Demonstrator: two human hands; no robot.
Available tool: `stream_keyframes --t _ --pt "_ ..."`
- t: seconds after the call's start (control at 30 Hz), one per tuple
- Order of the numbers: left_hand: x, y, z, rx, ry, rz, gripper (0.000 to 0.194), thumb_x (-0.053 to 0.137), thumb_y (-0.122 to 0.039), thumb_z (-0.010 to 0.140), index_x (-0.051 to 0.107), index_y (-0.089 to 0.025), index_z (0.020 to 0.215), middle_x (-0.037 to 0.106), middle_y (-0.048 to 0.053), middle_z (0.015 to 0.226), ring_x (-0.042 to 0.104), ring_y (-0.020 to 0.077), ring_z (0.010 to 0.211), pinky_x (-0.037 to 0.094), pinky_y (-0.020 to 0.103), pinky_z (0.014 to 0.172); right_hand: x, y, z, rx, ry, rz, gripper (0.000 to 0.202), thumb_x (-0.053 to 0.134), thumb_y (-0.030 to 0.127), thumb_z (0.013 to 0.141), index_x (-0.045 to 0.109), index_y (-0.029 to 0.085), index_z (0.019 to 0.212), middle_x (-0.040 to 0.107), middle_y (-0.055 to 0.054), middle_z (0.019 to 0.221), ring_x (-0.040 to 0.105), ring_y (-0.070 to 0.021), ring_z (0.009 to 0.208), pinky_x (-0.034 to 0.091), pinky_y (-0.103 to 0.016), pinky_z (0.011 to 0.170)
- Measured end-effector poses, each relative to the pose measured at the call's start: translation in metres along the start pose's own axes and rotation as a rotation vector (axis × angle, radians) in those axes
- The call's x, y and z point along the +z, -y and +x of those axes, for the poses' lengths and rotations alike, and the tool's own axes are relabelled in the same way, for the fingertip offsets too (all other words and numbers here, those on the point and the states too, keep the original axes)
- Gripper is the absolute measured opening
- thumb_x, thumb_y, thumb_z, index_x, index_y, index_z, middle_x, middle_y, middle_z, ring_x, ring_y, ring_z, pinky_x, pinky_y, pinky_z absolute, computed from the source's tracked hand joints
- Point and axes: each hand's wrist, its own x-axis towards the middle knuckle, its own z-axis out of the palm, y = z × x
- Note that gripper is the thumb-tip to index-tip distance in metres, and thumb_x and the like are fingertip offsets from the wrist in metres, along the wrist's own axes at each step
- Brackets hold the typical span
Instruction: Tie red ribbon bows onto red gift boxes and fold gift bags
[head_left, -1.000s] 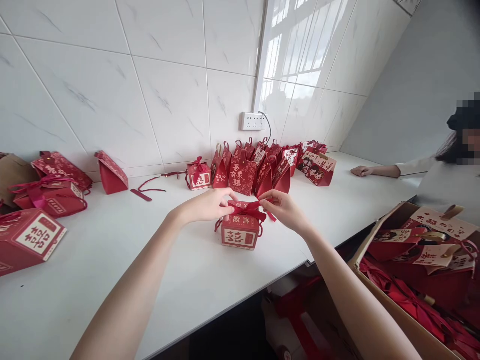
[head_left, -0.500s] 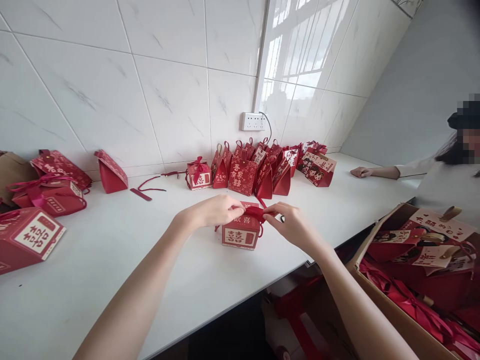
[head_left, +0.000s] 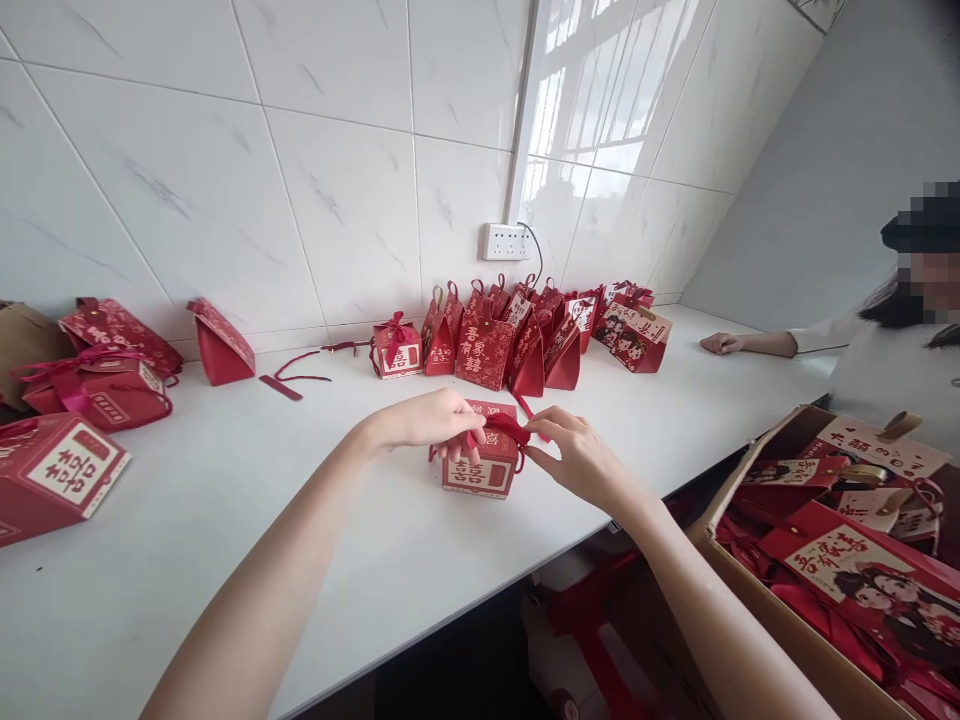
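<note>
A small red gift box (head_left: pixel 480 476) with a cream label and dark red cord sides stands upright on the white counter in front of me. Across its top runs a red ribbon (head_left: pixel 504 428). My left hand (head_left: pixel 442 420) pinches the ribbon at the box's left side, its fingers curled down over the front edge. At the right side, my right hand (head_left: pixel 574 445) grips the ribbon between thumb and fingertips. One ribbon tail sticks up behind the box, between the hands. The ribbon's middle is partly hidden by my fingers.
Several red gift bags (head_left: pixel 484 345) stand against the tiled wall beside a bow-tied box (head_left: pixel 397 345). More red boxes (head_left: pixel 71 470) lie at left, near a loose cord (head_left: pixel 300 377). At right, a carton (head_left: pixel 709 530) holds packages; beyond it a person's hand (head_left: pixel 722 343) rests on the counter.
My left hand has shifted slightly left and its fingers have curled down over the box front. My right hand stays at the ribbon. A red illustrated package now lies atop the carton's contents.
</note>
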Motion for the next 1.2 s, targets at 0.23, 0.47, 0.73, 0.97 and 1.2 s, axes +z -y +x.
stream_keyframes --t 0.23,0.47,0.73,0.97,1.2 --pt "0.005 -0.002 -0.001 -0.067 -0.048 0.005 0.036 0.05 -0.028 0.077 0.049 -0.019 0.112 0.066 0.0 0.072 0.061 0.0149 0.058 0.043 0.024 0.05 -0.004 -0.001 0.01 -0.223 -0.132 -0.043 0.018 0.048 0.024 0.092 0.064 0.022 0.097 0.062 -0.01 0.105 0.061 -0.022 0.097 0.05 -0.04 0.086" --pt "0.001 0.007 -0.004 -0.013 -0.137 0.376 0.019 0.048 -0.037 0.077 0.058 -0.021 0.072 0.062 0.0 0.068 0.057 0.0161 0.058 0.035 0.026 0.049 -0.003 0.001 0.038 -0.062 -0.129 0.271 0.013 0.053 0.022 0.087 0.065 0.019 0.087 0.068 -0.005 0.088 0.064 -0.0164 0.078 0.051 -0.03 0.073" --pt "0.0 0.012 0.005 0.159 -0.231 0.499 0.03 0.062 -0.035 0.071 0.058 -0.025 0.099 0.055 0.003 0.116 0.048 0.0246 0.113 0.043 0.031 0.085 0.017 -0.002 0.068 0.258 -0.099 0.599 0.012 0.057 0.028 0.08 0.065 0.018 0.078 0.069 0.0 0.069 0.064 -0.0136 0.063 0.049 -0.028 0.068" --pt "-0.005 0.018 0.01 0.205 -0.101 0.451 0.05 0.064 -0.033 0.071 0.057 -0.029 0.12 0.045 -0.001 0.138 0.035 0.0253 0.13 0.035 0.033 0.103 0.02 -0.003 0.064 0.398 -0.117 0.57 0.02 0.058 0.034 0.079 0.064 0.017 0.087 0.069 -0.005 0.085 0.062 -0.0161 0.079 0.046 -0.028 0.073" --pt "-0.006 0.02 0.01 0.199 -0.08 0.421 0.057 0.064 -0.035 0.071 0.054 -0.03 0.126 0.044 0.0 0.138 0.041 0.0249 0.126 0.038 0.031 0.1 0.012 -0.009 0.021 0.602 0.129 0.578 0.032 0.053 0.047 0.079 0.063 0.017 0.078 0.065 -0.003 0.069 0.058 -0.0147 0.063 0.039 -0.026 0.055"
